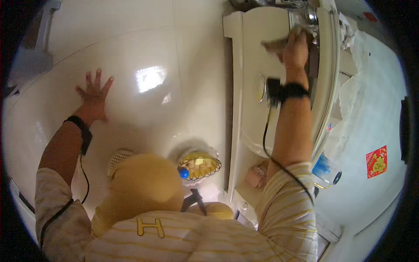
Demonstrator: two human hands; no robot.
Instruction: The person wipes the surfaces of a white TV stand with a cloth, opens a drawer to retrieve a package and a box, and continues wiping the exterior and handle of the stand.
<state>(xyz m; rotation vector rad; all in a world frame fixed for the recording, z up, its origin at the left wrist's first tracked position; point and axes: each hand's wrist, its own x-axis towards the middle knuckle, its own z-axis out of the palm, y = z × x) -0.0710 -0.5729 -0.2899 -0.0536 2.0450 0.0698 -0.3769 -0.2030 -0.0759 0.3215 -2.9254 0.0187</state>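
Nearest, a knee point(150, 177) in yellow cloth rises before the striped shirt point(192, 236), which fits a crouch that brings the arms low. Just beyond it a perforated white slipper point(118, 158) shows on the floor point(131, 48), and to the right of the knee stands a basket point(214, 158) with a scalloped dark rim. It holds pale pieces and a blue ball point(183, 173), and its place between the body and the cabinet point(255, 48) keeps it within easy reach.

The left hand point(93, 97) hangs out to the side with its fingers spread apart, holding nothing, probably as a counterweight to the reach on the other side. A pink box point(256, 175) sits on a low ledge of the cabinet, past a curved handle point(262, 88) from the far end.

Farthest, the right hand point(297, 49) is closed on what seems, through the blur, to be a brown cloth point(272, 46), bunched against the cabinet's upper front, a grip that suits pressing a soft thing to a surface.
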